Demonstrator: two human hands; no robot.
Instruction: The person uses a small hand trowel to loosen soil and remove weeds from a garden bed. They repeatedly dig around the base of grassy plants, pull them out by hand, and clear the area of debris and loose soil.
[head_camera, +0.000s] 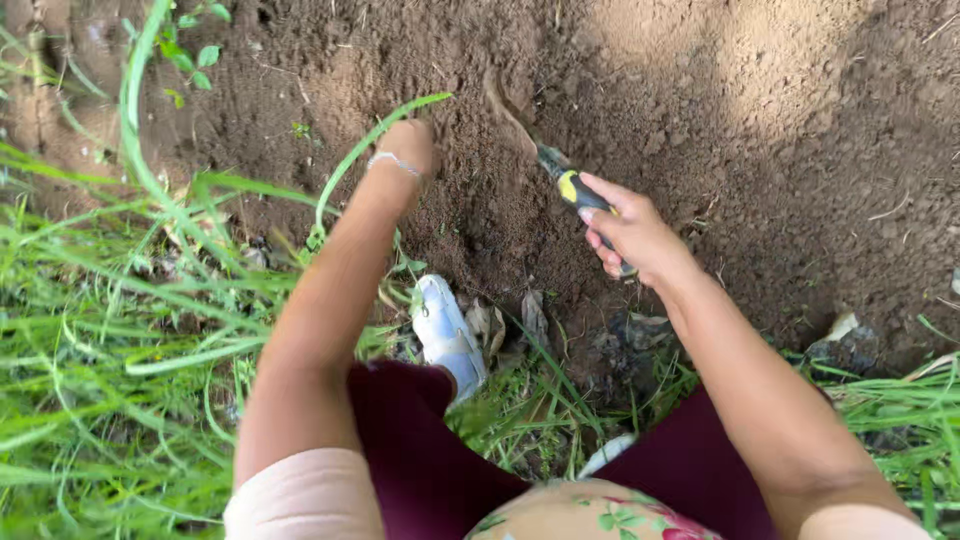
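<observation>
My right hand (632, 232) grips the black and yellow handle of a hand trowel (560, 180). Its soil-coated blade (508, 112) is pushed into the loose brown soil (760, 130). My left hand (408, 145) reaches forward onto the dirt, a thin bracelet on the wrist. The fingers point away and are mostly hidden behind the wrist, so whether they hold anything does not show. A long grass blade crosses in front of that wrist.
Tall green grass (110, 330) covers the left side and the near edge. My foot in a white sandal (447, 335) rests at the soil's edge among dry leaves. A small stone (845, 330) lies at the right.
</observation>
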